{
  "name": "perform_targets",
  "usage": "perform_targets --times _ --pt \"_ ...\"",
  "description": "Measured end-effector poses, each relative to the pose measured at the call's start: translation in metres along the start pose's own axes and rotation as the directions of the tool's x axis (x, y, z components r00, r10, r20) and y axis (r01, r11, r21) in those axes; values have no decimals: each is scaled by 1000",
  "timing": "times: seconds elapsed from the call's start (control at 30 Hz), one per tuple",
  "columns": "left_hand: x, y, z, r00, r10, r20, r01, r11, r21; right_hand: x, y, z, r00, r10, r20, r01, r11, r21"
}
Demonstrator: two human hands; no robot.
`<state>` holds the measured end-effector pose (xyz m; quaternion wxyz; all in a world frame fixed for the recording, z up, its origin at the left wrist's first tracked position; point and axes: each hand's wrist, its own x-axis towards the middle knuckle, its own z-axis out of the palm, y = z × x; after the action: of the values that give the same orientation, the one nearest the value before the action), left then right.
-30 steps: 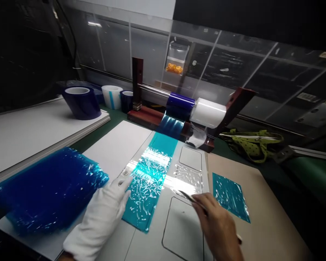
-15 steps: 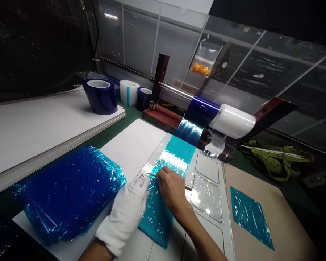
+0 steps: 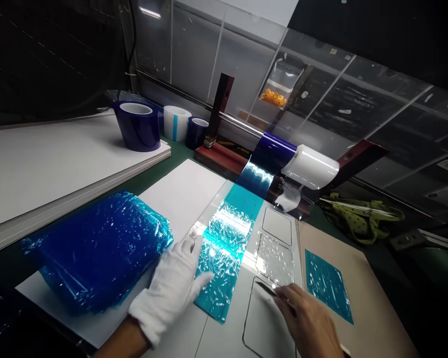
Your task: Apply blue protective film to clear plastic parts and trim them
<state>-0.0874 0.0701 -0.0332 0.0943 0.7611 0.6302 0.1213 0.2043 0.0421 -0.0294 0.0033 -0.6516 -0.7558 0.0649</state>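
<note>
My left hand [image 3: 173,281], in a white glove, lies with its fingers stretched out along the left edge of the blue-green film strip [image 3: 216,286]. Its thumb is spread over the film. My bare right hand [image 3: 308,318] is closed around a slim craft knife [image 3: 266,288], whose dark pointed blade sticks out to the left over the white board [image 3: 242,318]. The blade lies near the top edge of a black rounded outline; whether it touches the board I cannot tell. Crinkled clear film [image 3: 274,256] covers another outline just above.
A thick stack of blue film sheets [image 3: 100,253] lies left. Behind it, a blue tape roll [image 3: 140,127] stands on white boards [image 3: 59,159]. A film roll [image 3: 280,149] and a white roll [image 3: 313,166] hang on a rod. A cut film piece [image 3: 328,283] rests on brown board.
My right hand with the knife has moved off the film strip, right and toward me. My left hand stays at the strip's edge, its thumb now spread apart. The view has shifted slightly.
</note>
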Motion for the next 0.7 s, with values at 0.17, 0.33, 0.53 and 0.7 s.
perform_targets --times 0.17,0.33,0.53,0.7 --pt "-32 15 11 983 55 176 -60 998 25 2 -47 8 999 -3 39 -5 978 208" --pt "-36 13 28 999 52 6 -52 971 235 -7 -54 -6 995 39 95 -84 847 524" --pt "-47 24 48 963 168 -211 -24 832 555 -31 -50 -3 951 179 254 -306 397 866" --pt "-76 75 64 819 374 -436 -193 894 405 -45 -42 21 895 240 377 -393 20 919"
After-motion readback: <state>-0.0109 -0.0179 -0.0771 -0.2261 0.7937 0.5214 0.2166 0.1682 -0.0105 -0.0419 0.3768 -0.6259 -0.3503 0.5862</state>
